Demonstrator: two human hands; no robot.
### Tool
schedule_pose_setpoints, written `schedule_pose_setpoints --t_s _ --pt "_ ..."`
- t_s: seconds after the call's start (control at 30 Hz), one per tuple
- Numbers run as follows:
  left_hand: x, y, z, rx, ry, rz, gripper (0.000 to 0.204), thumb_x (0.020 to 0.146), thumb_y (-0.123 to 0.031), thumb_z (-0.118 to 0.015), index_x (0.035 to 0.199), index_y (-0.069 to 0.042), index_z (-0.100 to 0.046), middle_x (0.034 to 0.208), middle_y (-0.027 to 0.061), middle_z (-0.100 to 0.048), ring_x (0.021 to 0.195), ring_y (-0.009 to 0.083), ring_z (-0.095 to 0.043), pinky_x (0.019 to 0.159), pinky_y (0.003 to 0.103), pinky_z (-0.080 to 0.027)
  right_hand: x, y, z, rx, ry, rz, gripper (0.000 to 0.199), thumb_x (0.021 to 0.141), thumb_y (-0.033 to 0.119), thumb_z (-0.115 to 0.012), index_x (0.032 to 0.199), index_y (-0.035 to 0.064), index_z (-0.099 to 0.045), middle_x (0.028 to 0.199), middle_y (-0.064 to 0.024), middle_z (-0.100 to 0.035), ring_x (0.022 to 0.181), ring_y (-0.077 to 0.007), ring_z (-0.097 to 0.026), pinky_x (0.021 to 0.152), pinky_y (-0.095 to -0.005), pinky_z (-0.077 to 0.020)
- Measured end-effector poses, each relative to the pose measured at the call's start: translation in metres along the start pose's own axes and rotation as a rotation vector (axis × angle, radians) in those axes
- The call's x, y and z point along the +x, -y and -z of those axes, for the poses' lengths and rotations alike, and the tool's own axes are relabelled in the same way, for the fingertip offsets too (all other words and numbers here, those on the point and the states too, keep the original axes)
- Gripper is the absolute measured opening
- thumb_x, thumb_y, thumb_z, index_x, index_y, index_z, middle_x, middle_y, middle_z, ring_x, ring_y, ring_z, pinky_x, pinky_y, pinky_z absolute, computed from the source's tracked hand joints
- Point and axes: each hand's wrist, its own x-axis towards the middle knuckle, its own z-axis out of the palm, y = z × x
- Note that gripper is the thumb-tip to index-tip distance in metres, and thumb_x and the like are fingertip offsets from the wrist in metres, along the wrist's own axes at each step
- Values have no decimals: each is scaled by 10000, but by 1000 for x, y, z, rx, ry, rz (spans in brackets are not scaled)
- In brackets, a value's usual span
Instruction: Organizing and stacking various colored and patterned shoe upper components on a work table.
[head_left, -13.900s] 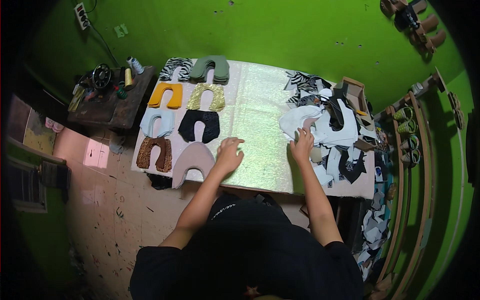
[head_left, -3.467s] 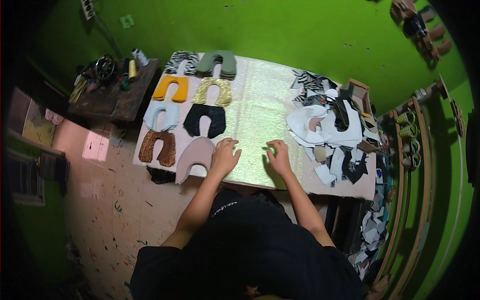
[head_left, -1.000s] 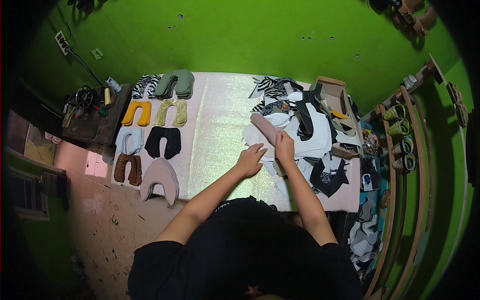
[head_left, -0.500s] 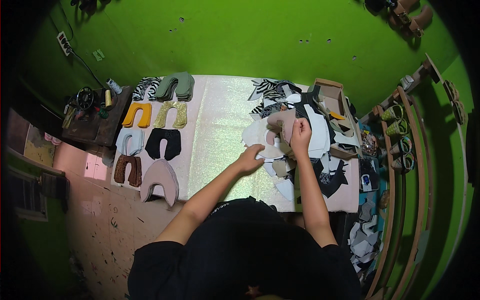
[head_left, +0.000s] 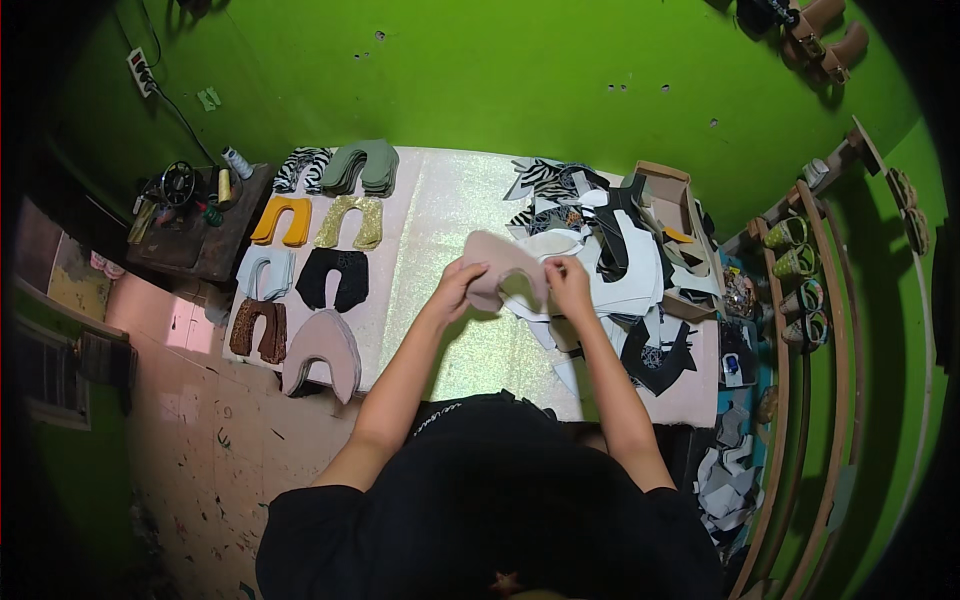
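Over the middle of the table I hold up beige-pink U-shaped shoe-upper pieces, apparently more than one, fanned slightly. My left hand grips their left side, thumb on top. With its fingertips my right hand pinches the right leg of the U. A pile of white, black and zebra-print cut pieces lies just right of my hands. To the left, a stack of similar beige-pink U pieces sits at the table's front edge.
Stacks of U-shaped pieces line the table's left side, among them green ones, yellow ones and black ones. A cardboard box of scraps stands at the right. Further right is a wooden rack with sandals.
Both hands have moved left from the scrap pile, lifting the beige-pink pieces. My left hand, earlier resting on the pile, now grips them too.
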Motion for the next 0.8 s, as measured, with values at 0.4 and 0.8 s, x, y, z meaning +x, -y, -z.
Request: schedule_pose_setpoints --t_s 0.4,0.8 --pt "-18 -9 43 99 -277 54 296 823 -165 -455 1061 -4 -382 986 150 -576 645 153 -526 533 251 -438 -36 -23 -32 -559 173 407 176 599 117 -663 739 45 -584 791 -99 -513 786 -268 -520 622 -363 -436" --pt "-14 36 29 427 -460 -37 490 730 -121 -551 1164 -69 -327 848 86 -473 600 134 -444 529 279 -401 -44 -39 -47 -727 43 584 49 620 93 -550 656 62 -542 674 -64 -483 671 -215 -514 540 -330 -431"
